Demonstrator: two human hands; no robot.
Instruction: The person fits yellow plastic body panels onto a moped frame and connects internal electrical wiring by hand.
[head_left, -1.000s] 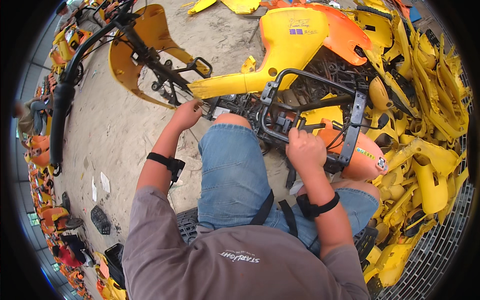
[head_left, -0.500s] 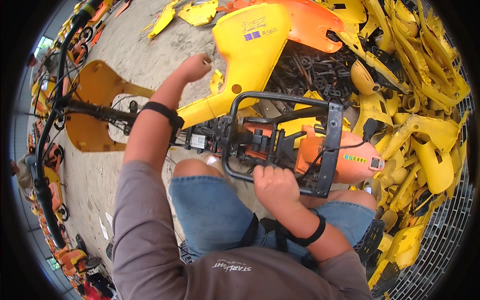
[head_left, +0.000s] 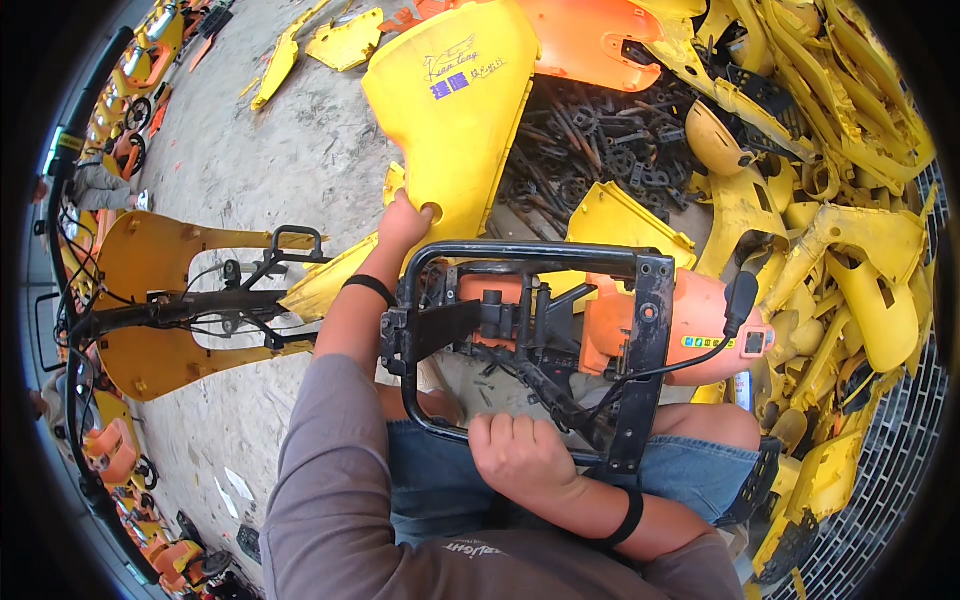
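Observation:
My left hand (head_left: pixel 404 222) grips the edge of a large yellow plastic panel (head_left: pixel 460 110), beside a round hole in it. The panel leans out from the scooter, purple stickers and handwriting on its face. My right hand (head_left: pixel 525 458) is closed around the lower bar of a black metal tube frame (head_left: pixel 540 248), which lies over my lap. Through the frame show dark scooter parts and an orange rear cover (head_left: pixel 685 318) with a black cable. Farther left, the scooter's black steering column (head_left: pixel 180 312) runs between yellow shield panels (head_left: pixel 140 255).
Heaped yellow plastic panels (head_left: pixel 870 300) fill the right side by a brick wall (head_left: pixel 890 460). Dark metal brackets (head_left: pixel 610 140) lie in a pile beyond the scooter. Loose yellow pieces (head_left: pixel 345 40) rest on the concrete floor. Several scooters and a person (head_left: pixel 105 190) are far left.
My left hand has come from the air onto the yellow panel. The panel has shifted left. The black frame has turned more face-up, with my right hand still on it, lower and slightly left.

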